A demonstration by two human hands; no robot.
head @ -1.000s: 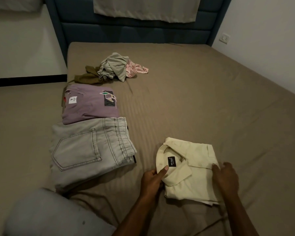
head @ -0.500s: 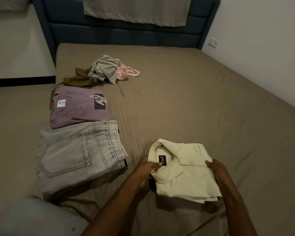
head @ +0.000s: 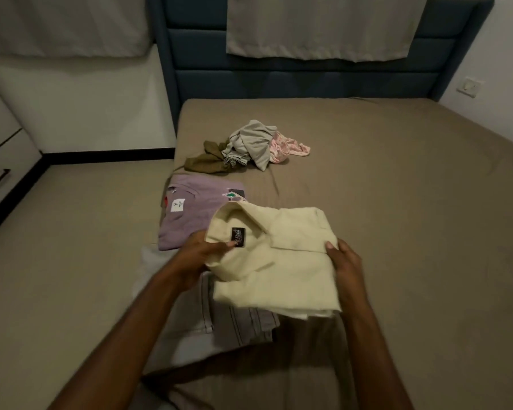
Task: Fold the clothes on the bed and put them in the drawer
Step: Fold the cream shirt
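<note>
My hands, left hand [head: 203, 255] and right hand [head: 345, 261], grip the folded cream shirt [head: 274, 261] at mid-frame. It hangs above the grey jeans [head: 240, 324], overlapping the purple shirt [head: 196, 214].

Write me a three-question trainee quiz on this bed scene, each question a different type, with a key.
1. True or false: the folded cream shirt lies flat on the bed with no hand on it.
2. Multiple choice: Which garment lies directly beyond the grey jeans, toward the headboard? A) a purple folded shirt B) a red towel C) a black jacket
3. Fill in: The unfolded pile holds an olive piece, a grey piece and a ____ one.

Key: 1 false, the left hand and the right hand grip its two sides and hold it up over the jeans. 2 A. 3 pink.
</note>
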